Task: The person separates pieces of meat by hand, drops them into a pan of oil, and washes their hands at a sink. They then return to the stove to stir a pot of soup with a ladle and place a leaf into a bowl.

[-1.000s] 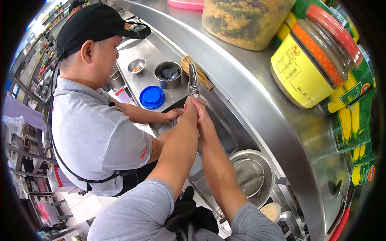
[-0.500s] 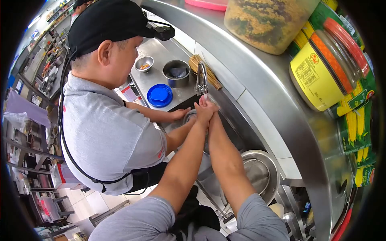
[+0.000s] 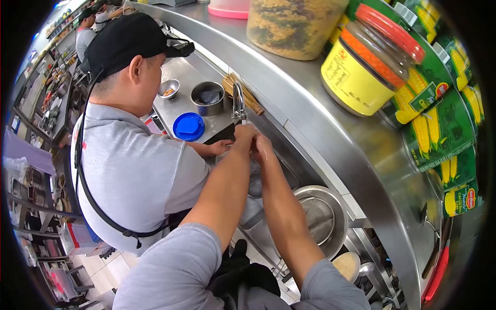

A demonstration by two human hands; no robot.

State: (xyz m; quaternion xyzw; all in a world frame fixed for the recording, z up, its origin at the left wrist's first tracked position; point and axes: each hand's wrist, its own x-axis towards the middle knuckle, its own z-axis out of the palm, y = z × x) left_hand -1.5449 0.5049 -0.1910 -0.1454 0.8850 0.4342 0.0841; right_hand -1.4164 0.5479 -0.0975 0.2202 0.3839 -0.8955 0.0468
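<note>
Below the spout of a curved chrome tap, my two bare hands are together over the sink. My left hand is bent at the knuckles, right up against the tap. Touching it from the right side is my right hand, which looks wet. The fingers of both overlap and are largely hidden, and I see no object between them. Just left of my hands, a co-worker's hand reaches into the same sink, partly behind my left forearm.
A co-worker stands close on my left. Beyond the sink are a blue lid, a steel pot and a small bowl. A large round strainer is by my right forearm. A steel shelf holds a yellow-labelled jar.
My hands have shifted from lying one over the other, fingers extended, to being bunched together at the tap. The view has turned, so the shelf and jar appear further left.
</note>
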